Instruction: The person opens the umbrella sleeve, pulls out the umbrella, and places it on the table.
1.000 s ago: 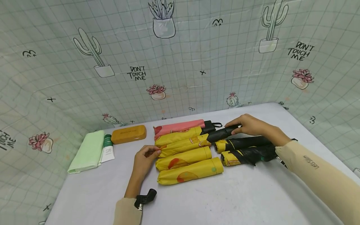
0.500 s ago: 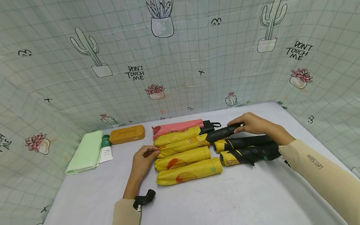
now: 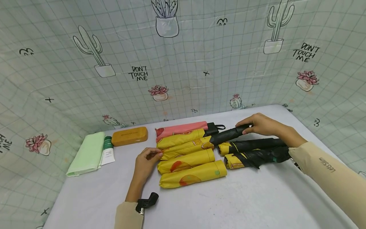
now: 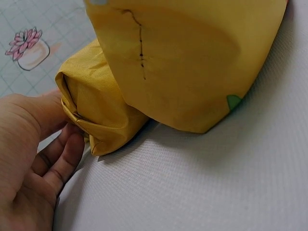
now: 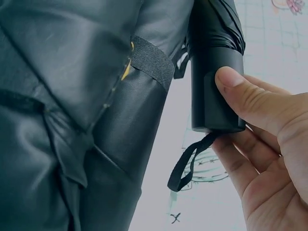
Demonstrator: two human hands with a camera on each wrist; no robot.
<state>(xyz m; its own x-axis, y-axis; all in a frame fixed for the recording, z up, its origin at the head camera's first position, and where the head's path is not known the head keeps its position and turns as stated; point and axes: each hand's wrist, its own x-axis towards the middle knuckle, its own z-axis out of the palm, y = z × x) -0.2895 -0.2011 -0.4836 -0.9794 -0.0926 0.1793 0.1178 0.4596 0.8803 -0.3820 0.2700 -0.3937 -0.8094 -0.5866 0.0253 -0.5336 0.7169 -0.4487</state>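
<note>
In the head view my left hand (image 3: 145, 163) pinches the closed left end of a yellow fruit-print umbrella sleeve (image 3: 186, 148). The left wrist view shows its thumb and fingers on the sleeve's folded end (image 4: 98, 103). My right hand (image 3: 264, 124) grips the handle end of a black folded umbrella (image 3: 226, 136), which sticks partly out of that sleeve and tilts up to the right. Seen from the right wrist, thumb and fingers hold the black cylindrical handle (image 5: 216, 94), and a wrist strap (image 5: 185, 163) hangs from its base.
Two yellow sleeves (image 3: 192, 175) lie nearer. Two black umbrellas (image 3: 254, 145) with yellow ends lie under the right forearm. Behind are a pink-sleeved umbrella (image 3: 183, 128) and a yellow-sleeved one (image 3: 181, 139). At left are an orange case (image 3: 130, 136), a tube (image 3: 108, 151) and green cloth (image 3: 87, 154).
My right hand has moved to the right with the umbrella handle, and more of the black umbrella shows outside the sleeve. The left hand stays on the sleeve's end.
</note>
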